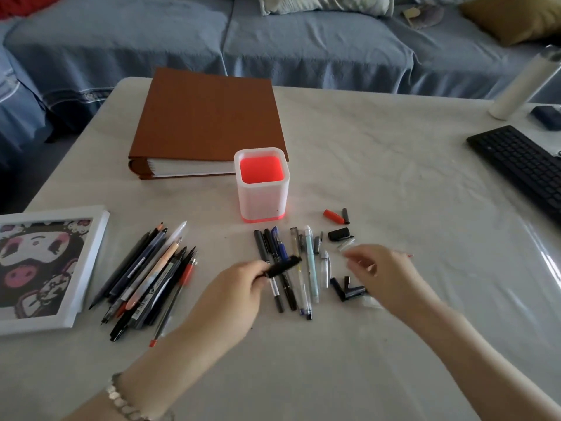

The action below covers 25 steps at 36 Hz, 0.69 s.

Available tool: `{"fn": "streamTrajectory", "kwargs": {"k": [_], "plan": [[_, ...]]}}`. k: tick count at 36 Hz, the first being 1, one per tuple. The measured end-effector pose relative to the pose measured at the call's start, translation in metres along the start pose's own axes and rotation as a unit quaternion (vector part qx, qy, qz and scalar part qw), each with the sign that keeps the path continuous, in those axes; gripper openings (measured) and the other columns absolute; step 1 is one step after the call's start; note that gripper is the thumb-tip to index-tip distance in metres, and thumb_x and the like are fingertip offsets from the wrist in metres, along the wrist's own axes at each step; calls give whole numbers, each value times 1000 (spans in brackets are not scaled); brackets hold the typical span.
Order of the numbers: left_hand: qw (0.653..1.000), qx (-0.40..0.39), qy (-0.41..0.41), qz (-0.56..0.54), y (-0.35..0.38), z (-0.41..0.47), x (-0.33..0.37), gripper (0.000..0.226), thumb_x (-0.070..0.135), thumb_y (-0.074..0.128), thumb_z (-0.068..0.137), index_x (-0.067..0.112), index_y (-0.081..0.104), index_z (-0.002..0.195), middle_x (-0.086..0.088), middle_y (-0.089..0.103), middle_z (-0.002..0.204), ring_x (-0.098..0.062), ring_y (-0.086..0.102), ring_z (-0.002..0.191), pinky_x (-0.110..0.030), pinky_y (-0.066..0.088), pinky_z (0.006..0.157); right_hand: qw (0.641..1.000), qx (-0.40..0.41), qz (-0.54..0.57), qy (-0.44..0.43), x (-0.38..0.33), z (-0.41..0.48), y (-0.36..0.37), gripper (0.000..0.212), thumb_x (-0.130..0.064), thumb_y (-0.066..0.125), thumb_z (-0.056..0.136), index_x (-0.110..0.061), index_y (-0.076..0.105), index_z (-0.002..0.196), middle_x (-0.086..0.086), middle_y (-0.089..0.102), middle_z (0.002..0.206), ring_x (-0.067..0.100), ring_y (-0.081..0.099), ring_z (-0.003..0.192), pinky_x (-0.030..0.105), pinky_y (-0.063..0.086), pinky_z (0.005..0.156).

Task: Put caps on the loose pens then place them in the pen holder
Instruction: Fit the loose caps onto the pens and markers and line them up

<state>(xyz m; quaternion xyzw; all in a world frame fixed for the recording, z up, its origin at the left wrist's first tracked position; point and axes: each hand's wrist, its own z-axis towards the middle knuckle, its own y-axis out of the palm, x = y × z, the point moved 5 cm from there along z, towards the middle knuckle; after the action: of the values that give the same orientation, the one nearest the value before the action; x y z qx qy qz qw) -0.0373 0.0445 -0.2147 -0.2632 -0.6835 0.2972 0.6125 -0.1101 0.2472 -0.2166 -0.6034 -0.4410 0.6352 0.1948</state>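
Black pen (282,266) pinched in left hand (239,287); print too blurred.

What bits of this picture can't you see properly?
Head view: right hand is motion-blurred; whether it holds a cap is unclear.
The black pen in the left hand is blurred; capped or not, can't tell.
The keyboard is cut off by the right edge, the framed picture by the left.
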Motion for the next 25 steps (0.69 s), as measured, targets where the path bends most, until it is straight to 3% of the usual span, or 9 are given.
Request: {"fn": "streamTrajectory", "kwargs": {"k": [2, 6, 10, 13, 16, 21, 25], "plan": [[999, 37, -30, -16, -8, 4, -9, 8, 16, 51, 89, 15, 59, 87, -3, 60, 81, -21, 53, 69, -20, 35, 54, 995, 55, -19, 86, 28, 11, -18, 18, -11, 54, 87, -14, 68, 98, 0, 69, 86, 19, 57, 74, 24, 40, 66], [987, 102, -91, -89, -19, 3, -23, 7, 13, 58, 84, 15, 58, 78, -5, 64, 78, -19, 59, 74, -17, 38, 60, 980, 39, -43, 190, 66, 25, -28, 24, -18, 54, 87, -12, 60, 110, 4, 62, 86, 22, 53, 72, 25, 36, 67], [963, 116, -134, -204, -24, 2, -22, 8, 15, 60, 84, 10, 62, 77, -1, 67, 74, -18, 61, 74, -25, 44, 71, 979, 6, -64, 195, 72, 35, -15, 20, -17, 56, 85, -13, 61, 104, 8, 64, 93, 25, 55, 77, 28, 40, 62], [919, 122, -189, -323, -24, 1, -22, 11, 10, 60, 84, 5, 62, 75, 5, 62, 64, -15, 62, 64, -30, 53, 70, 978, 24, -65, 197, 73, 36, -11, 10, -11, 59, 81, -14, 65, 88, 7, 64, 82, 26, 57, 71, 27, 41, 53], [846, 97, -228, -471, -21, 1, -21, 14, 4, 55, 86, 5, 58, 73, -5, 63, 67, -12, 65, 58, -26, 57, 58, 980, 33, -45, 193, 72, 35, -13, 6, -13, 63, 79, -17, 60, 82, 6, 63, 77, 21, 56, 65, 25, 41, 51], [749, 97, -235, -612, -21, -2, -14, 22, -2, 48, 87, 8, 52, 68, -5, 66, 56, -16, 66, 56, -25, 57, 55, 980, 99, 74, 154, 42, 23, -20, 27, -6, 58, 83, -9, 62, 109, 1, 62, 77, 16, 58, 71, 24, 42, 68], [726, 84, -237, -640, -16, -6, -11, 23, -2, 48, 87, 9, 53, 67, -6, 70, 61, -16, 68, 57, -22, 55, 52, 936, 80, 321, 120, -1, -2, -14, 14, -4, 62, 82, -15, 69, 88, -5, 69, 60, 2, 64, 55, 7, 48, 58]]}}
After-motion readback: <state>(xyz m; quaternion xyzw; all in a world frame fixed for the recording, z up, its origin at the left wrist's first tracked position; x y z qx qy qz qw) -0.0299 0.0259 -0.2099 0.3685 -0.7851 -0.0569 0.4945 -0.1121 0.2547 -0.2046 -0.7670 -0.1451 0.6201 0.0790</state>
